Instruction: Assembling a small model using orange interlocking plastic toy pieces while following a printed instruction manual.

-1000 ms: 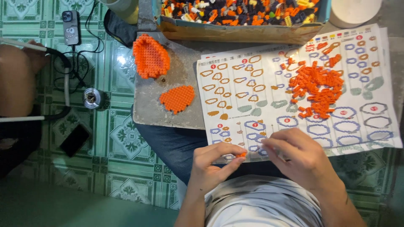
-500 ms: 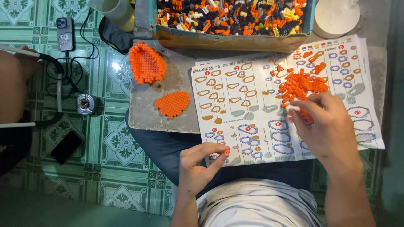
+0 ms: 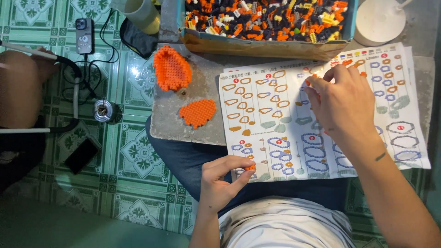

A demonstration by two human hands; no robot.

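Green patterned floor tiles spread under us in the head view, and a grey table rests across our lap. On it lies a printed instruction sheet with outlined shapes in orange and blue.

Our left hand sits at the near edge of the sheet, thumb and forefinger pinched shut on a small orange brick piece.

Our right hand lies palm down over the far middle of the sheet, covering much of a loose pile of orange bricks. Its fingers are bent together at the tips near one orange piece; we cannot tell whether they grip it.

Left of the sheet lie two flat orange built plates, a larger one farther away and a smaller one nearer. At the far edge stands a cardboard tray full of mixed coloured bricks. On the floor to the left we see two phones, cables and a small round tin.
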